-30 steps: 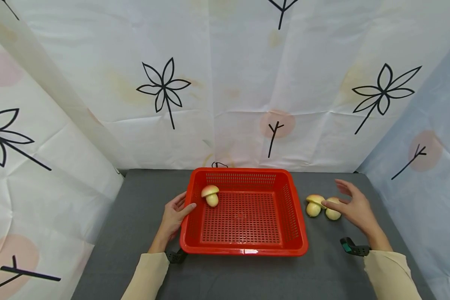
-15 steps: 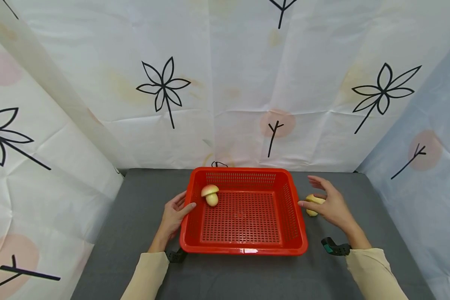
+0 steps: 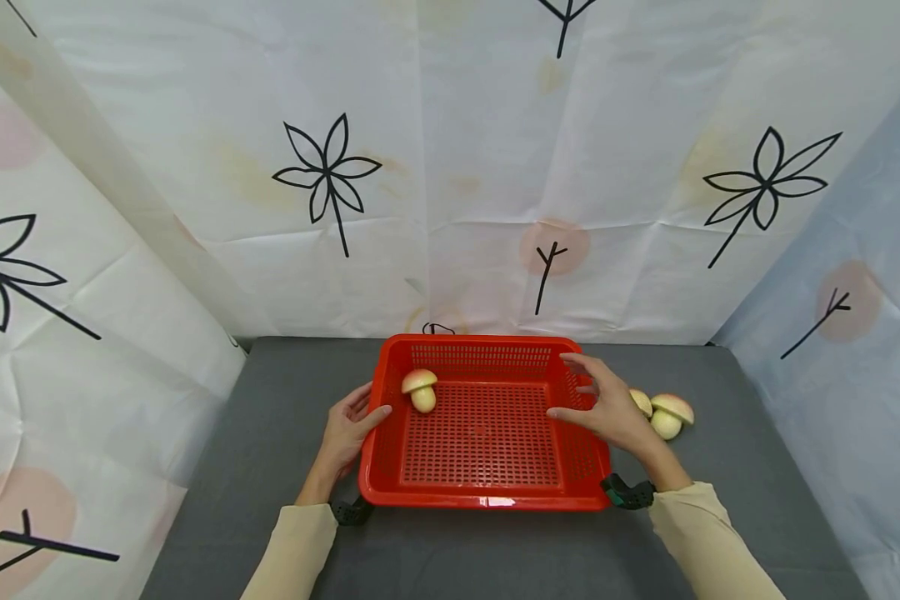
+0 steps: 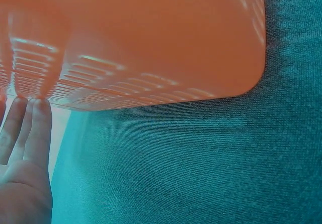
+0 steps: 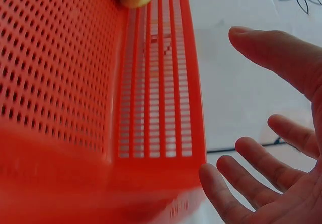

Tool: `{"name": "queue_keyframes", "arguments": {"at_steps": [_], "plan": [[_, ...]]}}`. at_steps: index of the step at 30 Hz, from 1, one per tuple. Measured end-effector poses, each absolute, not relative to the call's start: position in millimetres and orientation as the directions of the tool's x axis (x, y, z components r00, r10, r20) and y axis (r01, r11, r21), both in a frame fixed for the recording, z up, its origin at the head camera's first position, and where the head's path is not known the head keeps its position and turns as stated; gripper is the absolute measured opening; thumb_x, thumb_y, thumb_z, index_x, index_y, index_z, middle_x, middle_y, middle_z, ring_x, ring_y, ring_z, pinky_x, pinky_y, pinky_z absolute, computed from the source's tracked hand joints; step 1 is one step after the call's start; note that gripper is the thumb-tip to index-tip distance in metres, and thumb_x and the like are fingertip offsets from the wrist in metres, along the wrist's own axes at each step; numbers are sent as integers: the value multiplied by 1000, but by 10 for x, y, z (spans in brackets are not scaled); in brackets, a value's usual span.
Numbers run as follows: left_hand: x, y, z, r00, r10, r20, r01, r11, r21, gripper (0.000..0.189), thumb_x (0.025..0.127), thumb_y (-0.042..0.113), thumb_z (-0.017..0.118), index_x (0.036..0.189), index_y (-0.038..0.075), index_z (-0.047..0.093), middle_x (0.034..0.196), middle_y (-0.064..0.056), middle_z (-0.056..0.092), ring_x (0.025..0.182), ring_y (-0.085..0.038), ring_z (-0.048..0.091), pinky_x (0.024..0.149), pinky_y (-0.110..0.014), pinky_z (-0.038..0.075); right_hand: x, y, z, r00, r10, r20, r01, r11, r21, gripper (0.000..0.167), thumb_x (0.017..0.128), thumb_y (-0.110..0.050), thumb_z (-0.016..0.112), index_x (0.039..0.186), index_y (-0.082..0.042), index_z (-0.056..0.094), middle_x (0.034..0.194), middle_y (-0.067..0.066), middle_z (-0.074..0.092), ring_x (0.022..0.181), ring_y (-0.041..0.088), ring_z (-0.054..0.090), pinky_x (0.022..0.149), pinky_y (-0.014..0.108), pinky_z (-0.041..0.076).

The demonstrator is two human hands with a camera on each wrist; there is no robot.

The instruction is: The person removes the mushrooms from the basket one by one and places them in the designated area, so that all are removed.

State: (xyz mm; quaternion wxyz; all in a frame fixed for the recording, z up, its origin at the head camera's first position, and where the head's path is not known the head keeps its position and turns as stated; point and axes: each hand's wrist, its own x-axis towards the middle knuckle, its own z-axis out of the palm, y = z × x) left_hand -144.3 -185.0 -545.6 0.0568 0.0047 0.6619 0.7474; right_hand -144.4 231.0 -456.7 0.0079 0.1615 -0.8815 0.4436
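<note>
My left hand (image 3: 351,429) grips the left rim of a red plastic basket (image 3: 487,502), thumb over the edge; the left wrist view has its straight fingers (image 4: 39,128) against the slotted outer wall. A toy mushroom (image 3: 422,392) with a pink-and-yellow cap lies inside at the back left. Over the basket's right rim hovers my right hand (image 3: 607,408), fingers spread and thumb apart, holding nothing. Two more toy mushrooms lie on the table just right of that hand: one (image 3: 672,415) shows fully, the other (image 3: 641,403) is partly hidden behind the hand.
The basket stands on a grey cloth-covered table (image 3: 487,554). White patterned curtains (image 3: 465,167) enclose the back and both sides. A thin black cord (image 3: 438,328) shows behind the basket's back rim.
My right hand has moved left, from above the two toy mushrooms on the table to over the basket's right rim, staying empty. The left hand and basket have stayed put.
</note>
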Motion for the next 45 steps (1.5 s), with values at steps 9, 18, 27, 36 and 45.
{"name": "queue_keyframes", "arguments": {"at_steps": [9,18,27,36,45], "plan": [[-1441,-1852,-5461,-993,91,-71,-82,-123,989,63,95,7,72,151,4,44,146,-23,51,127,-43,56,92,-48,57,-1502,2017,-4574,-930,-330,160,-319,515,-796,85,79,-20,90,149,-5,45,142,22,50,129,41,49,98,61,50],[-1436,-1858,-5483,-993,93,-67,-79,-134,988,62,96,6,71,152,4,44,146,-22,51,127,-42,57,90,-44,59,-1549,1788,-4593,-923,-369,109,-289,480,-828,85,80,-18,89,150,-6,44,147,19,47,132,41,47,102,61,48],[-1439,-1857,-5478,-994,88,-64,-75,-127,989,61,96,6,71,151,4,45,145,-23,52,126,-42,57,89,-44,59,-1602,1566,-4592,-903,-413,114,-319,471,-822,83,79,-16,89,149,-3,45,145,19,49,131,41,48,100,60,49],[-1441,-1853,-5470,-994,89,-68,-80,-134,988,61,96,6,71,151,4,44,146,-23,51,127,-43,56,90,-45,58,-1671,1366,-4594,-902,-430,43,-274,492,-827,86,79,-25,90,150,-8,46,145,14,49,134,38,46,104,59,47],[-1439,-1849,-5464,-993,90,-73,-86,-140,986,61,96,5,70,151,4,44,146,-23,51,127,-43,56,90,-45,58,-1749,1184,-4630,-892,-451,17,-269,501,-823,87,80,-24,89,152,-6,43,147,18,48,134,37,46,105,58,46]]}}
